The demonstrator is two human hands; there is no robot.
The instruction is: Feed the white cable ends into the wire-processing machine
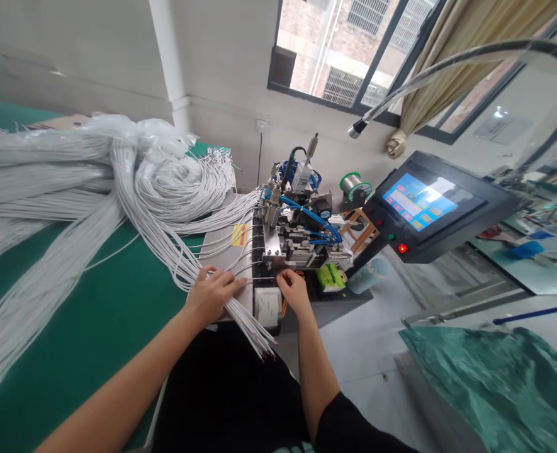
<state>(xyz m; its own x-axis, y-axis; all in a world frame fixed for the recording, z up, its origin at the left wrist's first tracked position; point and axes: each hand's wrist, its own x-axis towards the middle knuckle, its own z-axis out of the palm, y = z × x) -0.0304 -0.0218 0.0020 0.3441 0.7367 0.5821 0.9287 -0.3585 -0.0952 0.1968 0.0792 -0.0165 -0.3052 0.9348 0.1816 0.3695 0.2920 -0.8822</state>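
My left hand point(213, 296) is closed over a bundle of white cables point(247, 324), whose cut ends point down toward my lap. A single white cable point(263, 278) runs from beside its fingertips across the black edge of a small machine point(290, 233). At that cable's other end, my right hand point(293, 290) is pinched on the tip, just below the machine's metal head. Other white cables lie side by side in the black holder point(258, 242) along the machine's left side. Their far lengths trail back to a large heap point(174, 182).
A green table point(118, 302) bears more cable bundles point(46, 251) at left. Right of the machine stand a control screen point(420, 201), a wire spool point(354, 185) and a green packet point(330, 277). A flexible lamp point(358, 128) arches above. Green sheeting point(495, 371) lies at lower right.
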